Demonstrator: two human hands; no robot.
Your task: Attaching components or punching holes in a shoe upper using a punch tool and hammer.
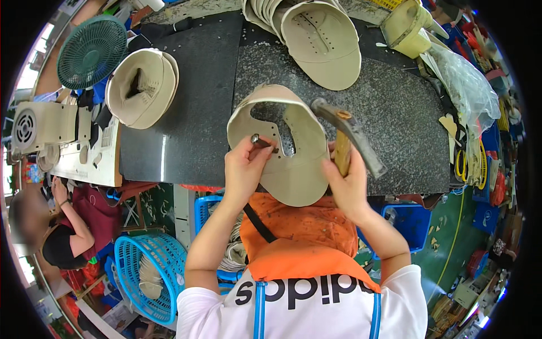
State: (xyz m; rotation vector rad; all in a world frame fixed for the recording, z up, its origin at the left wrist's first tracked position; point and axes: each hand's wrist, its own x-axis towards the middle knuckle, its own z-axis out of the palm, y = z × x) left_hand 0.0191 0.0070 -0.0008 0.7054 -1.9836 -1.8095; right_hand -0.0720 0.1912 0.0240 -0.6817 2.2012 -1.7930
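A beige shoe upper [299, 181] with a cut-out opening and small holes along it lies at the near edge of the work surface, its rounded end toward me. My left hand [243, 172], at its left side, pinches a short dark metal punch [259, 141] near the row of holes. My right hand [351, 182] grips a hammer [342, 150] by its wooden handle at the upper's right side. The hammer's grey head is above my hand, tilted down to the right. Part of the handle is hidden by my fingers.
More beige uppers [327, 42] are stacked at the far side, others [141, 90] at the left. A green fan [92, 52] stands far left, a yellowish tub [403, 31] far right. Blue baskets [149, 277] stand below the table. Another person [79, 226] sits at the left.
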